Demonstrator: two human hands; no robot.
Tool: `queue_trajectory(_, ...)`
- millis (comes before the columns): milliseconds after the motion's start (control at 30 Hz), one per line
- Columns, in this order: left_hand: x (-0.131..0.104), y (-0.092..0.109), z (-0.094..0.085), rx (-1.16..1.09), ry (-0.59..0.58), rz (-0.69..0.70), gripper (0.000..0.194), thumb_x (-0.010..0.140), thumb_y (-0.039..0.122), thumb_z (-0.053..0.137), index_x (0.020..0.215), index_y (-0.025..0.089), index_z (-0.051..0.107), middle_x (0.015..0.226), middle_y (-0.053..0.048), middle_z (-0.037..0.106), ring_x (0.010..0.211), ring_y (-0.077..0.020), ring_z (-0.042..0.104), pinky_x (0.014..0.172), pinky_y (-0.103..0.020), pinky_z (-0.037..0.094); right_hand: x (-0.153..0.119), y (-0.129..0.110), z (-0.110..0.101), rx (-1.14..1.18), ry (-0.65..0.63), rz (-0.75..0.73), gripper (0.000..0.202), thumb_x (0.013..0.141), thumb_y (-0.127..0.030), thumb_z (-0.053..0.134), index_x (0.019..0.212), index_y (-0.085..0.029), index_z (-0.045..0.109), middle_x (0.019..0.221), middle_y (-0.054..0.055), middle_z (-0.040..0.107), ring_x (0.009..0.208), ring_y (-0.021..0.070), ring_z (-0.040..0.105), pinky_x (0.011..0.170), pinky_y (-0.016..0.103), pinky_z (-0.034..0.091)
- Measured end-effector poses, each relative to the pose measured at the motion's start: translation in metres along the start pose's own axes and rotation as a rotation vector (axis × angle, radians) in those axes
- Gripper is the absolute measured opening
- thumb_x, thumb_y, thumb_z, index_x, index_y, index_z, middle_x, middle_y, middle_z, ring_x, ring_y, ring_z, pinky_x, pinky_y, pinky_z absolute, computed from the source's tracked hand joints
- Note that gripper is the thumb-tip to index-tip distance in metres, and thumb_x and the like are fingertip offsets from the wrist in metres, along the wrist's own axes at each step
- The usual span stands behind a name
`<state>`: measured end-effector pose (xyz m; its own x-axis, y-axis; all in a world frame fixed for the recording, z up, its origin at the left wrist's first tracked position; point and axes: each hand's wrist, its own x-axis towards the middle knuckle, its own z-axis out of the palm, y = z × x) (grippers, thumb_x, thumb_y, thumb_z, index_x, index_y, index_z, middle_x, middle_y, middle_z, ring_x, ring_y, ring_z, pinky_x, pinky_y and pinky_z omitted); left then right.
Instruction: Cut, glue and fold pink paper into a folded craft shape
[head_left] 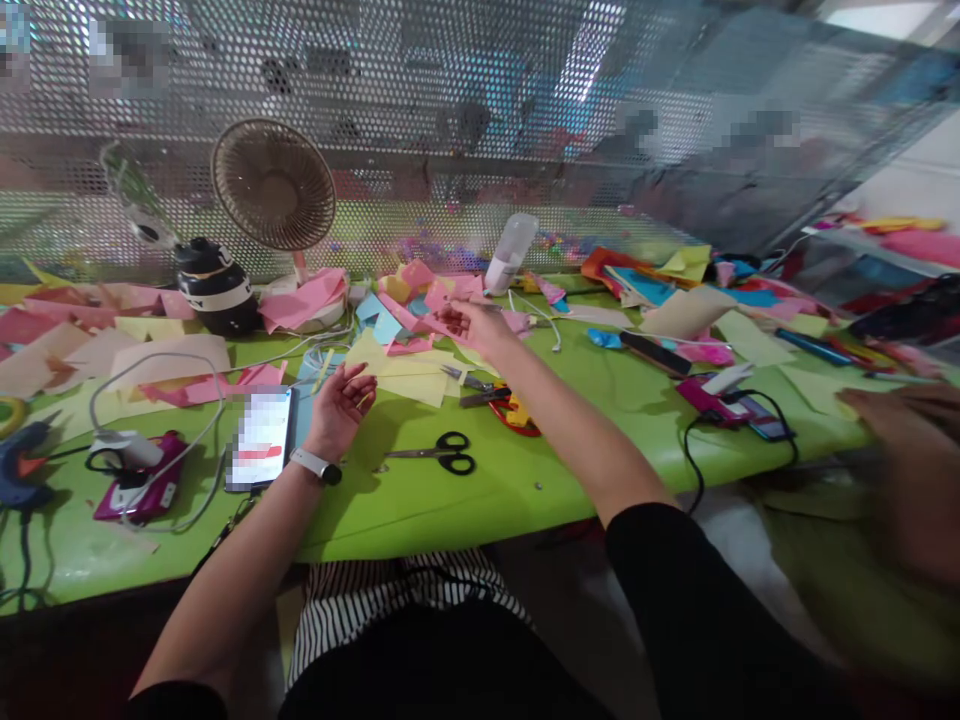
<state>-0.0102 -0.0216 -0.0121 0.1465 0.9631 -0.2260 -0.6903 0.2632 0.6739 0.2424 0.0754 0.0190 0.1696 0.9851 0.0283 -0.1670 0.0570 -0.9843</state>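
Note:
My left hand [343, 405], with a watch on the wrist, is palm up beside the lit phone [259, 440], its fingers loosely curled and apart with nothing in them. Farther forward, my right hand [471, 322] reaches over pink and yellow paper pieces [409, 375]; its fingertips are bent near the pink paper, and whether they hold anything is too small to tell. Black-handled scissors [442, 453] lie on the green table [510, 500] between my forearms. Pliers and a red and yellow tool [515, 410] rest beside my right forearm.
A fan [274, 185], a black jar [215, 287] and a clear bottle [512, 253] stand along the mesh panel. A glue gun [26, 465] and purple power strip [146, 487] with cables are at left. Another power strip [716, 400] and a person's blurred hand [889, 415] are at right.

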Motion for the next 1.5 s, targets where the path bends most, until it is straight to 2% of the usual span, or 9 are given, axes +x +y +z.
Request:
queue_trajectory(100, 0.0, 0.001, 0.0, 0.017, 0.007, 0.008, 0.022, 0.089, 0.032, 0.057, 0.093, 0.014, 0.07, 0.073, -0.003, 0.072, 0.067, -0.0097, 0.068, 0.066, -0.019, 0.055, -0.044, 0.015, 0.006, -0.026, -0.161, -0.048, 0.011, 0.084, -0.026, 0.065, 0.092, -0.02, 0.062, 0.077, 0.0, 0.074, 0.072, 0.0126, 0.071, 0.065, 0.023, 0.054)
queue_trajectory(233, -0.001, -0.001, 0.001, 0.045, 0.016, 0.015, 0.019, 0.088, 0.03, 0.059, 0.092, 0.014, 0.069, 0.073, -0.002, 0.072, 0.067, -0.0096, 0.068, 0.066, -0.019, 0.054, -0.091, 0.033, 0.008, -0.326, -0.413, -0.16, 0.023, 0.086, -0.034, 0.064, 0.103, -0.019, 0.063, 0.081, 0.003, 0.076, 0.079, 0.0168, 0.073, 0.068, 0.026, 0.053)
queue_trajectory(333, -0.002, -0.004, 0.002, 0.076, -0.002, 0.019, 0.018, 0.085, 0.029, 0.061, 0.092, 0.015, 0.069, 0.073, -0.002, 0.072, 0.068, -0.0095, 0.068, 0.066, -0.019, 0.054, -0.109, 0.041, 0.007, -0.572, -0.561, -0.311, 0.027, 0.09, -0.036, 0.06, 0.107, -0.016, 0.065, 0.086, 0.008, 0.077, 0.079, 0.0196, 0.073, 0.069, 0.029, 0.054)
queue_trajectory(433, -0.003, -0.004, 0.003, 0.106, -0.018, 0.03, 0.018, 0.082, 0.029, 0.064, 0.093, 0.015, 0.068, 0.074, -0.002, 0.072, 0.069, -0.0093, 0.068, 0.067, -0.019, 0.053, -0.113, 0.048, 0.006, -0.705, -0.642, -0.402, 0.026, 0.091, -0.033, 0.059, 0.108, -0.016, 0.068, 0.088, 0.009, 0.077, 0.078, 0.0209, 0.073, 0.071, 0.031, 0.055)
queue_trajectory(833, -0.002, -0.007, 0.002, 0.142, 0.023, 0.077, 0.017, 0.081, 0.027, 0.065, 0.09, 0.014, 0.068, 0.07, -0.002, 0.071, 0.069, -0.01, 0.068, 0.065, -0.018, 0.052, -0.118, 0.068, 0.002, -0.677, -0.648, -0.484, 0.023, 0.095, -0.028, 0.056, 0.11, -0.016, 0.069, 0.092, 0.009, 0.077, 0.079, 0.0186, 0.075, 0.072, 0.029, 0.058)
queue_trajectory(967, -0.002, -0.007, 0.003, 0.139, 0.04, 0.126, 0.015, 0.081, 0.026, 0.064, 0.089, 0.014, 0.068, 0.068, -0.001, 0.069, 0.068, -0.0096, 0.067, 0.064, -0.018, 0.051, -0.118, 0.073, 0.004, -0.709, -0.665, -0.574, 0.024, 0.096, -0.027, 0.054, 0.109, -0.014, 0.07, 0.093, 0.011, 0.077, 0.078, 0.0199, 0.075, 0.07, 0.033, 0.06)
queue_trajectory(1167, 0.001, -0.006, 0.0, 0.141, 0.139, 0.157, 0.013, 0.083, 0.027, 0.067, 0.088, 0.015, 0.065, 0.067, 0.0, 0.068, 0.065, -0.0085, 0.066, 0.064, -0.018, 0.05, -0.122, 0.077, 0.008, -0.732, -0.727, -0.64, 0.024, 0.097, -0.025, 0.052, 0.109, -0.016, 0.071, 0.093, 0.011, 0.077, 0.077, 0.0207, 0.074, 0.071, 0.038, 0.06)
queue_trajectory(1300, 0.006, -0.01, -0.002, 0.15, 0.187, 0.148, 0.017, 0.088, 0.032, 0.064, 0.085, 0.016, 0.063, 0.067, 0.0, 0.068, 0.063, -0.0089, 0.066, 0.063, -0.019, 0.05, -0.126, 0.074, 0.009, -0.74, -0.738, -0.692, 0.022, 0.096, -0.023, 0.054, 0.108, -0.017, 0.071, 0.093, 0.009, 0.077, 0.074, 0.0197, 0.073, 0.068, 0.035, 0.06)
queue_trajectory(1500, 0.008, -0.014, 0.005, 0.179, 0.28, 0.107, 0.024, 0.096, 0.03, 0.054, 0.078, 0.015, 0.061, 0.066, 0.0, 0.068, 0.063, -0.0089, 0.066, 0.063, -0.02, 0.05, -0.137, 0.064, 0.01, -0.597, -0.566, -0.881, 0.023, 0.097, -0.024, 0.053, 0.112, -0.017, 0.069, 0.086, 0.007, 0.075, 0.075, 0.0174, 0.07, 0.071, 0.032, 0.057)
